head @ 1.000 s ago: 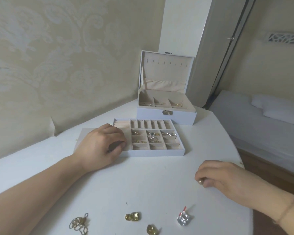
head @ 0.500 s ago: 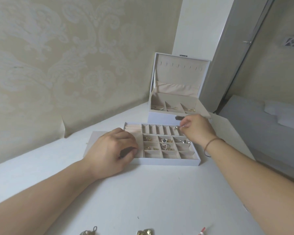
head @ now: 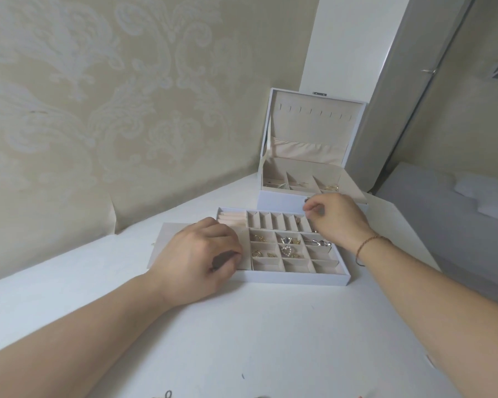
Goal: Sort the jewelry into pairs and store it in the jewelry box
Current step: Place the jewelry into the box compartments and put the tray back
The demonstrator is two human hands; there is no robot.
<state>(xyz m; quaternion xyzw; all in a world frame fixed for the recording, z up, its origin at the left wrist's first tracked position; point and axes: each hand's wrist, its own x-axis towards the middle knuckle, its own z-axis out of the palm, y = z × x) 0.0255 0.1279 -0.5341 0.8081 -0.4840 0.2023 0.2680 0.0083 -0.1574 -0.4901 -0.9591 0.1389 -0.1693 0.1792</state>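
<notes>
The right hand (head: 335,218) pinches maybe a small ring above the tray (head: 285,278); a loose pinch could drop it into the wrong slot.

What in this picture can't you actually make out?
- What the right hand pinches over the tray: head view, curled fingers cover it.
- Tray corner under the left hand: covered.
- Pieces in the jewelry box: too small.
- Items at the bottom edge: cut off.

Matt white table (head: 270,326), tray (head: 288,278) lined in soft beige cloth, shiny gold and silver metal jewelry (head: 288,249)
</notes>
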